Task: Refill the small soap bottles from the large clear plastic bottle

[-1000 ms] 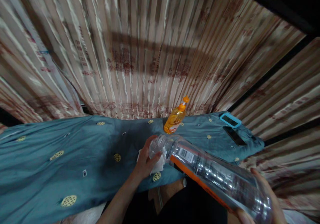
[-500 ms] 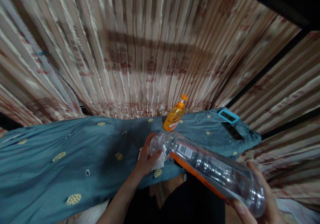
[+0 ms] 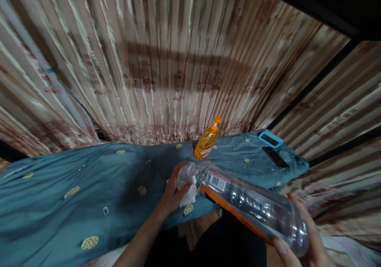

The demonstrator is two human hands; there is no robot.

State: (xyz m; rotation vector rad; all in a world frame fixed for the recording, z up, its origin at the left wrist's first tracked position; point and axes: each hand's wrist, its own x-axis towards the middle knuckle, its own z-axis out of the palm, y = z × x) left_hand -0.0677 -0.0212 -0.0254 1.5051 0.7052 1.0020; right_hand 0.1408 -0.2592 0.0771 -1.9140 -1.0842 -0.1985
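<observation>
A large clear plastic bottle [image 3: 253,201] with an orange-edged label and a barcode lies tilted across my lap, its neck to the left and its base to the lower right. Around the neck end, my left hand [image 3: 175,189] is closed. My right hand [image 3: 306,239] grips the base, thumb below and fingers behind. White tissue [image 3: 188,197] shows beneath the neck beside my left hand; whether the hand also holds it I cannot tell. Beyond the neck stands a pump bottle [image 3: 206,142] of orange-yellow liquid.
A teal cloth [image 3: 113,187] with pineapple prints covers the surface ahead. At its right end lie a blue-framed device [image 3: 270,138] and a dark phone [image 3: 275,157]. Pleated curtains [image 3: 166,68] hang behind and to the right, with a dark frame bar [image 3: 312,82] across them.
The clear bottle's base and my right hand have shifted slightly left. My left hand keeps its hold at the neck. The view has moved a little.
</observation>
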